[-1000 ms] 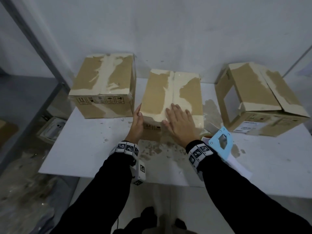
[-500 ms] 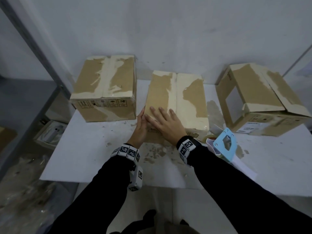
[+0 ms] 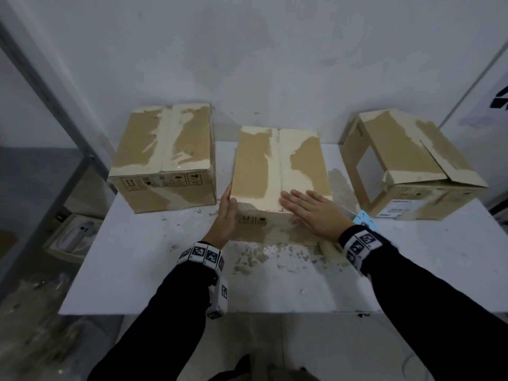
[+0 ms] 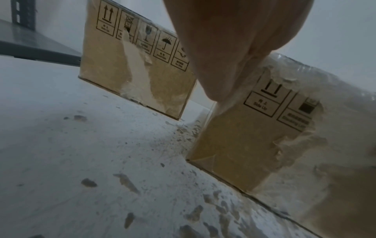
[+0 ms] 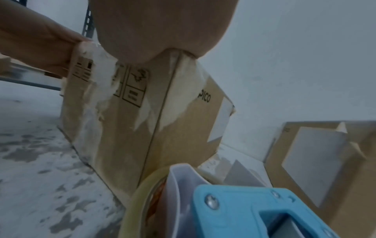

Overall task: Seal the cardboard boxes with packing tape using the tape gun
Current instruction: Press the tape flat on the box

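Three worn cardboard boxes stand on a white table (image 3: 132, 273). My hands are on the middle box (image 3: 277, 166). The left hand (image 3: 227, 207) rests flat against its near left corner, thumb on the top edge. With straight fingers my right hand (image 3: 310, 209) lies flat on the top's near right part, over the front edge. A blue tape gun (image 3: 364, 220) lies on the table just right of my right wrist; in the right wrist view the tape gun (image 5: 254, 214) and its clear tape roll (image 5: 142, 201) sit beside the middle box (image 5: 122, 128).
The left box (image 3: 165, 160) stands closed at the table's back left. At the right, the right box (image 3: 406, 166) has a loose, lifted top flap. A grey metal shelf frame (image 3: 55, 105) rises on the left. The table surface is scuffed with tape and paper residue.
My right hand slid left across the box's near edge, then back to the right part of the top. The left hand stayed at the left corner. The view shifted slightly.
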